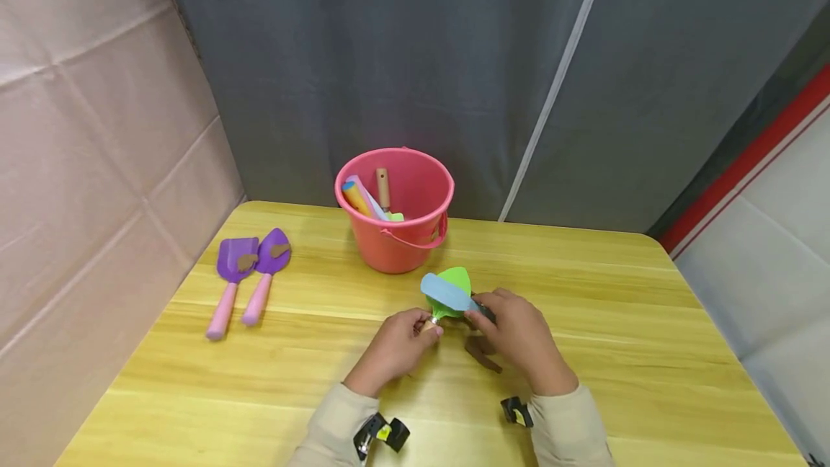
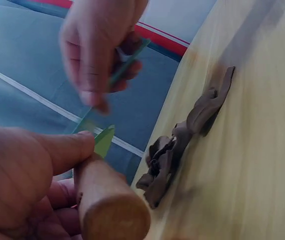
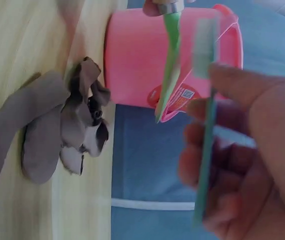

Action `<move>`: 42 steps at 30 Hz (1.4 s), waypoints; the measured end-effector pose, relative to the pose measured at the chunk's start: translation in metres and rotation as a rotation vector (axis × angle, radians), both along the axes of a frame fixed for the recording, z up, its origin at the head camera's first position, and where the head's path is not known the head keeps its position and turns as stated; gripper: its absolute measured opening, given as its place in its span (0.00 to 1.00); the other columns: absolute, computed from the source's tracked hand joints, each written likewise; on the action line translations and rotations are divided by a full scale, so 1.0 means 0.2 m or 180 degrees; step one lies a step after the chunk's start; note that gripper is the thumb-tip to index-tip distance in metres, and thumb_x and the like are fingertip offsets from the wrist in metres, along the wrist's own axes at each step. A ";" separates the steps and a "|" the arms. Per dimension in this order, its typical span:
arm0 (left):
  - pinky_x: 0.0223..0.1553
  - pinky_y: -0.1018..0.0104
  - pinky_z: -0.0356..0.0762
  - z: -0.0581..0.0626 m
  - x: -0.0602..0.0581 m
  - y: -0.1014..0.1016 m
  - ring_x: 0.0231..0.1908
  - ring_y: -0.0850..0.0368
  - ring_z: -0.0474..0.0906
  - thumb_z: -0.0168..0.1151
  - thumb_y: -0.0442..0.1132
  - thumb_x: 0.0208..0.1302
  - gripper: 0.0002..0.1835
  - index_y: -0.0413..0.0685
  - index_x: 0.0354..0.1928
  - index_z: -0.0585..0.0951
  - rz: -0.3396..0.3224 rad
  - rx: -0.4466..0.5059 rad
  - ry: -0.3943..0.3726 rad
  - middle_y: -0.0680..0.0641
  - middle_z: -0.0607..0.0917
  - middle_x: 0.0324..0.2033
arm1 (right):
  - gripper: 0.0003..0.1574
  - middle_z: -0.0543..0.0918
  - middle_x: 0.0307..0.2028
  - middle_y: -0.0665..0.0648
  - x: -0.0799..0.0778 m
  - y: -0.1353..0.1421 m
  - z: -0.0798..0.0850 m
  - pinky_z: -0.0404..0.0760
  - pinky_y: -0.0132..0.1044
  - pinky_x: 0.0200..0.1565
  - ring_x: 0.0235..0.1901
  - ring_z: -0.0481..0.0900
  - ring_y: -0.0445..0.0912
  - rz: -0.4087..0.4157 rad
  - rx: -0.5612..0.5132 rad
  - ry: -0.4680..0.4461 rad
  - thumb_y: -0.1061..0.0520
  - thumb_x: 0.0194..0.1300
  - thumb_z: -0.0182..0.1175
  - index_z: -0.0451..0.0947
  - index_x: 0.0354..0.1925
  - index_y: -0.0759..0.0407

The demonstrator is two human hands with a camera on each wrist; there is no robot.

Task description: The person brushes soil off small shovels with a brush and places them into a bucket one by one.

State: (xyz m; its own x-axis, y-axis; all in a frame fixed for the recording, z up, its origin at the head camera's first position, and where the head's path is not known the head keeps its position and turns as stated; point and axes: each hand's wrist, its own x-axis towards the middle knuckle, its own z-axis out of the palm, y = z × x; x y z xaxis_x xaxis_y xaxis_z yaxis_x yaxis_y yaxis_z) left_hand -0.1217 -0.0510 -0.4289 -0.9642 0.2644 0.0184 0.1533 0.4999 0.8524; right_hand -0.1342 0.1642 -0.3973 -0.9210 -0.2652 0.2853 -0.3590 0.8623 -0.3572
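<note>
l hand (image 1: 397, 344) had thumb + fingers pinched on the wooden handle (image 2: 115, 219) of a green spatula (image 1: 460, 279), blade pointing away from the person, just in front of the bucket (image 1: 393, 245). r hand (image 1: 521, 334) gripped a flat lt-blue scraper (image 1: 446, 292) btwn thumb and fingers, its blade crossing over the green one in the head view; couldn't tell if the two blades touched. r hand + scraper were blurry in both wrist views. brown pieces (image 1: 481, 355) lay on the table (image 1: 622, 308) under and btwn the hands: long flat strips plus a crumpled bunch, per the r wrist view. bucket, reddish-pink w/ its handle hanging down the front r side, stood upright near the table's far edge, holding a wooden-handled tool (image 1: 383, 188), a yellow handle w/ blue end (image 1: 356, 197) and a pinkish handle, all leaning inside. well off to the l, two purple shovels w/ pink handles lay side by side: a square one (image 1: 235, 252) and a pointed one (image 1: 267, 262), each w/ a brown lump on its blade. small black devices sat at both sleeve cuffs; gray curtain (image 1: 402, 56) behind, pale wall covering on the l.
</note>
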 end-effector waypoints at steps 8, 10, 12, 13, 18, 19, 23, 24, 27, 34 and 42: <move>0.26 0.64 0.74 0.19 0.00 -0.12 0.23 0.61 0.72 0.59 0.44 0.72 0.07 0.49 0.43 0.81 -0.0473 -0.0306 0.0180 0.53 0.78 0.26 | 0.13 0.79 0.25 0.55 0.03 0.08 0.01 0.69 0.40 0.19 0.19 0.70 0.45 -0.0600 -0.0326 0.0454 0.54 0.64 0.68 0.85 0.41 0.62; 0.28 0.64 0.76 0.31 -0.01 -0.19 0.25 0.61 0.74 0.60 0.45 0.72 0.07 0.51 0.44 0.82 -0.0442 -0.0302 0.0312 0.54 0.80 0.28 | 0.14 0.78 0.24 0.56 0.03 0.10 0.02 0.67 0.39 0.19 0.18 0.68 0.45 -0.0612 -0.0474 0.0625 0.54 0.65 0.68 0.85 0.42 0.64; 0.31 0.62 0.77 0.44 -0.02 -0.26 0.28 0.59 0.75 0.60 0.46 0.72 0.08 0.54 0.45 0.83 -0.0288 -0.0270 0.0521 0.55 0.82 0.31 | 0.13 0.79 0.24 0.56 0.02 0.11 0.03 0.66 0.38 0.19 0.18 0.67 0.44 -0.0630 -0.0567 0.0765 0.54 0.64 0.68 0.85 0.41 0.64; 0.32 0.61 0.77 0.50 -0.04 -0.29 0.30 0.58 0.75 0.61 0.47 0.71 0.08 0.54 0.46 0.84 -0.0162 -0.0252 0.0641 0.56 0.83 0.32 | 0.13 0.79 0.25 0.57 0.02 0.11 0.03 0.66 0.38 0.19 0.18 0.67 0.44 -0.0642 -0.0604 0.0818 0.55 0.64 0.69 0.85 0.41 0.64; 0.35 0.56 0.76 0.79 -0.15 -0.45 0.34 0.52 0.76 0.60 0.50 0.70 0.14 0.51 0.47 0.86 0.0515 -0.0360 0.0962 0.51 0.85 0.38 | 0.12 0.79 0.24 0.56 0.02 0.12 0.03 0.66 0.38 0.20 0.19 0.67 0.44 -0.0665 -0.0688 0.0884 0.56 0.64 0.69 0.85 0.40 0.64; 0.35 0.56 0.76 0.83 -0.19 -0.48 0.35 0.51 0.76 0.60 0.50 0.69 0.14 0.50 0.46 0.85 0.0622 -0.0413 0.0974 0.50 0.85 0.39 | 0.12 0.78 0.24 0.56 0.02 0.12 0.03 0.65 0.37 0.20 0.18 0.67 0.44 -0.0663 -0.0696 0.0880 0.56 0.63 0.69 0.85 0.40 0.64; 0.34 0.57 0.75 0.91 -0.37 -0.54 0.35 0.50 0.75 0.63 0.49 0.68 0.13 0.46 0.43 0.83 0.0868 -0.0538 0.0984 0.47 0.85 0.39 | 0.12 0.78 0.23 0.55 0.01 0.12 0.02 0.65 0.37 0.20 0.18 0.66 0.43 -0.0637 -0.0703 0.0886 0.56 0.63 0.69 0.85 0.40 0.64; 0.32 0.58 0.75 0.91 -0.41 -0.55 0.33 0.49 0.75 0.64 0.48 0.67 0.13 0.46 0.42 0.82 0.0878 -0.0562 0.1024 0.46 0.85 0.37 | 0.12 0.77 0.23 0.55 0.01 0.12 0.02 0.65 0.36 0.20 0.18 0.66 0.43 -0.0632 -0.0702 0.0884 0.56 0.63 0.70 0.85 0.40 0.64; 0.28 0.62 0.77 0.87 -0.54 -0.56 0.30 0.50 0.75 0.63 0.44 0.69 0.10 0.45 0.42 0.78 0.0822 -0.0629 0.1008 0.43 0.82 0.35 | 0.12 0.77 0.23 0.54 0.01 0.11 0.01 0.64 0.36 0.20 0.18 0.65 0.43 -0.0624 -0.0707 0.0848 0.55 0.64 0.69 0.85 0.41 0.64; 0.43 0.56 0.80 0.72 -0.68 -0.56 0.42 0.46 0.74 0.62 0.35 0.68 0.16 0.39 0.55 0.74 0.0670 -0.0804 0.0886 0.40 0.77 0.45 | 0.13 0.76 0.22 0.53 0.01 0.11 -0.01 0.63 0.36 0.19 0.17 0.64 0.43 -0.0647 -0.0700 0.0730 0.54 0.65 0.68 0.85 0.41 0.63; 0.43 0.54 0.77 0.64 -0.71 -0.55 0.41 0.45 0.73 0.62 0.34 0.67 0.14 0.36 0.52 0.80 0.0662 -0.1056 0.1106 0.39 0.80 0.41 | 0.14 0.77 0.23 0.54 0.01 0.10 0.00 0.64 0.36 0.19 0.17 0.65 0.43 -0.0630 -0.0699 0.0684 0.53 0.65 0.68 0.85 0.41 0.63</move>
